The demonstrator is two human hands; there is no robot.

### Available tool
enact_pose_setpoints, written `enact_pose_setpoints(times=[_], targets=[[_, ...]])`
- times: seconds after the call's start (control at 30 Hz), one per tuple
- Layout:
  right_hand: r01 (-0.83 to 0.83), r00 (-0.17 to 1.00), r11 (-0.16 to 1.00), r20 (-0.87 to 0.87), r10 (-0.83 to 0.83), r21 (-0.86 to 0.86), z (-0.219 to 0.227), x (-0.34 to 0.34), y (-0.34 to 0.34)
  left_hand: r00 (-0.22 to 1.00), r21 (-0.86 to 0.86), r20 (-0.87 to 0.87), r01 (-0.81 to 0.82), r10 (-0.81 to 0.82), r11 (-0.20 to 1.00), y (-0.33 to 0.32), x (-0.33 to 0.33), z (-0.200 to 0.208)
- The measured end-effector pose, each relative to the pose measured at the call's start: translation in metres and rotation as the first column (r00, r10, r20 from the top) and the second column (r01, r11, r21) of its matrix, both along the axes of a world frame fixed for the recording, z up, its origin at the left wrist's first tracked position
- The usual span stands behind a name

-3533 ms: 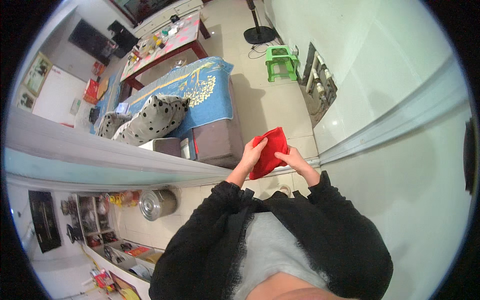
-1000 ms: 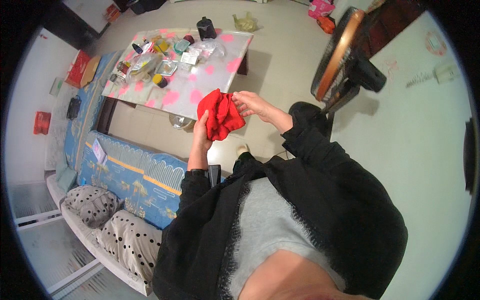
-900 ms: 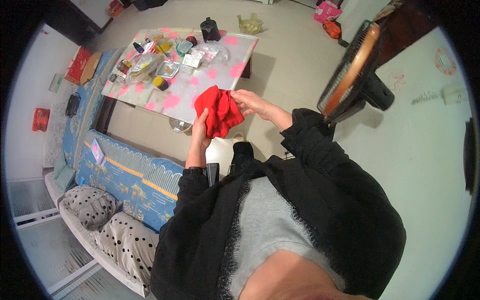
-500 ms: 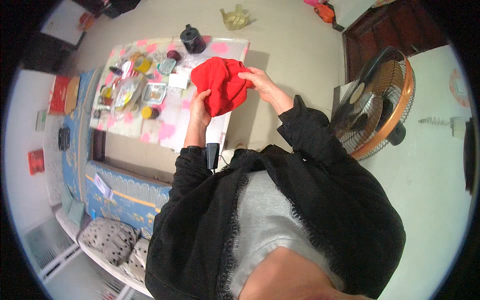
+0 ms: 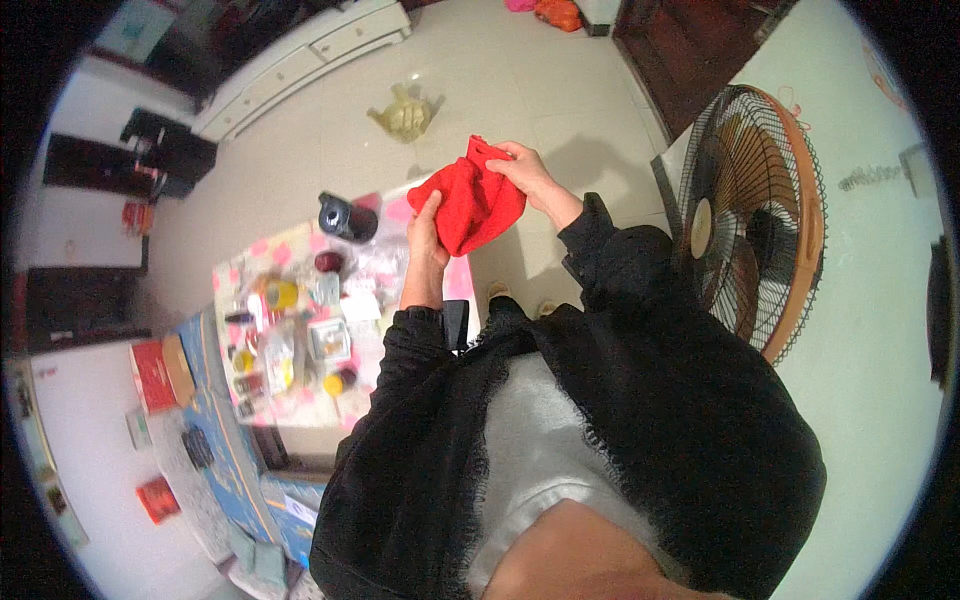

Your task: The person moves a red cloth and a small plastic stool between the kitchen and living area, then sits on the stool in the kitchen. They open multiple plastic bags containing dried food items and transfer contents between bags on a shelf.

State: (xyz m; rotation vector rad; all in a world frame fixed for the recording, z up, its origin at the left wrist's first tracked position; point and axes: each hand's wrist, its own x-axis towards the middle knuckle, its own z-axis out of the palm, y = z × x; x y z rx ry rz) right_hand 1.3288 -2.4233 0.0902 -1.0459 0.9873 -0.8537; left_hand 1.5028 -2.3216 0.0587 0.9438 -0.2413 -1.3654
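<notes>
A soft red cloth (image 5: 470, 208), folded and bunched, is held up in front of me above the table's right edge. Whether it is a cap or a plain piece of fabric I cannot tell. My left hand (image 5: 426, 238) grips its lower left side, thumb on the front and the other fingers mostly hidden behind. At the upper right, my right hand (image 5: 527, 176) pinches the edge, where a small corner sticks up between folds.
Below the cloth stands a table (image 5: 395, 345) with a pink-spotted cover, bearing a dark pitcher (image 5: 347, 217), a white tray (image 5: 329, 341) and several jars. A large fan (image 5: 755, 220) is at my right. A yellowish plastic stool (image 5: 404, 115) stands on the floor ahead.
My view has shifted, so the table now appears lower and more floor shows ahead. The cloth has been turned in my hands, and a corner now sticks up near my right hand.
</notes>
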Motion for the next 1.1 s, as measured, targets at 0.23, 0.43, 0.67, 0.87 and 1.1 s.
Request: enact_pose_setpoints(times=[0.23,0.43,0.67,0.87,1.1], targets=[[-0.011,0.873,0.843,-0.416,-0.254,-0.538,0.025,0.023,-0.066,0.933,-0.003,0.324,-0.162,0.155,0.987,-0.108,-0.006,0.013],[-0.240,0.890,0.861,-0.457,0.011,-0.448,0.048,0.039,-0.096,0.984,0.029,0.170,-0.056,0.050,0.998,-0.182,-0.017,0.021],[-0.194,0.966,0.927,-0.226,0.124,-0.320,0.040,0.033,-0.196,0.970,0.008,0.216,0.114,-0.113,0.993,-0.273,-0.015,0.003],[-0.200,0.960,0.975,-0.217,0.175,-0.098,0.029,0.039,-0.269,0.998,0.077,-0.044,0.049,-0.046,0.996,-0.345,0.026,-0.026],[-0.321,0.895,0.947,-0.325,0.306,0.009,-0.011,0.077,-0.383,0.980,0.121,-0.179,-0.067,0.089,0.990,-0.440,0.106,-0.079]])
